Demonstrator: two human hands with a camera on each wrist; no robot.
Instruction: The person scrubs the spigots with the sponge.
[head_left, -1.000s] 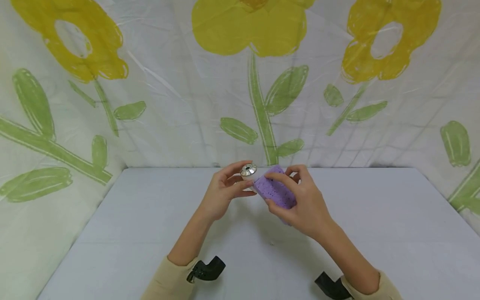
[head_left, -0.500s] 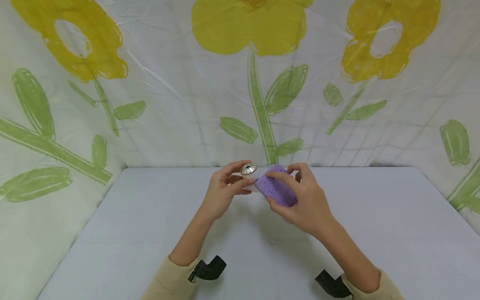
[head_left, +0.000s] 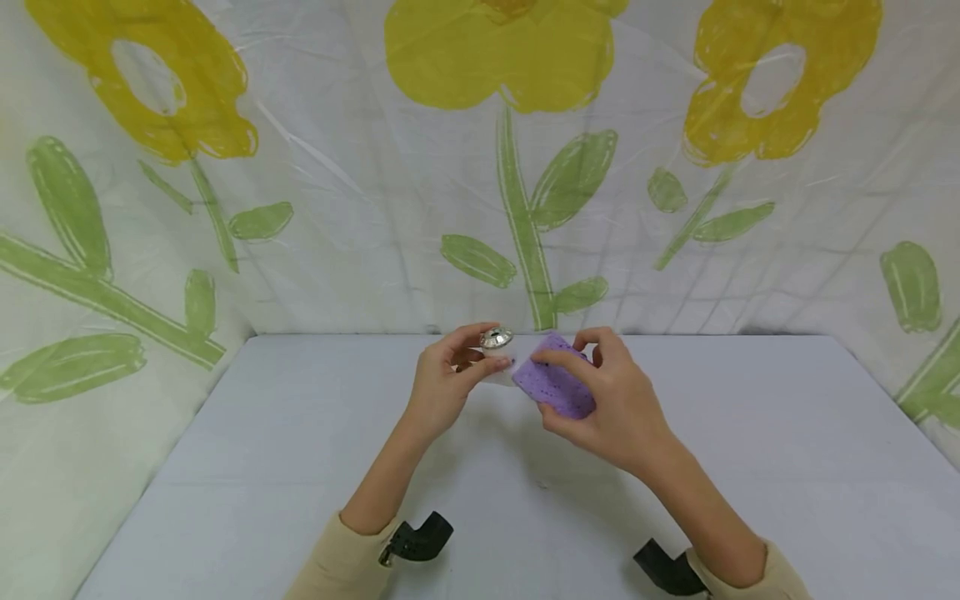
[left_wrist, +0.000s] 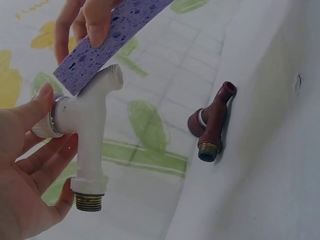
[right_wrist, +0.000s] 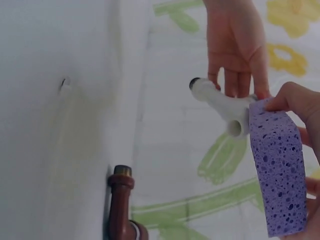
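My left hand [head_left: 442, 383] grips a white tap [left_wrist: 91, 135] by its handle end, thumb on one side and fingers on the other. A silvery round end shows in the head view; in the left wrist view, a brass threaded end points down. With thumb and fingers, my right hand [head_left: 618, 396] pinches a purple, pitted sponge [head_left: 555, 383]. One end of the sponge [left_wrist: 100, 55] lies right at the tap's body, between handle and spout. Both things are held up above the white table [head_left: 262, 450].
A brown tap [left_wrist: 214, 125] with a brass threaded end lies on the table, visible in both wrist views and hidden in the head view. Behind the table hangs a white cloth [head_left: 337, 208] with yellow flowers. Black curved wrist mounts [head_left: 422, 537] stick out from both sleeves.
The sponge has shifted slightly to the right and turned a little in my right hand. The left hand and white tap have moved only slightly.
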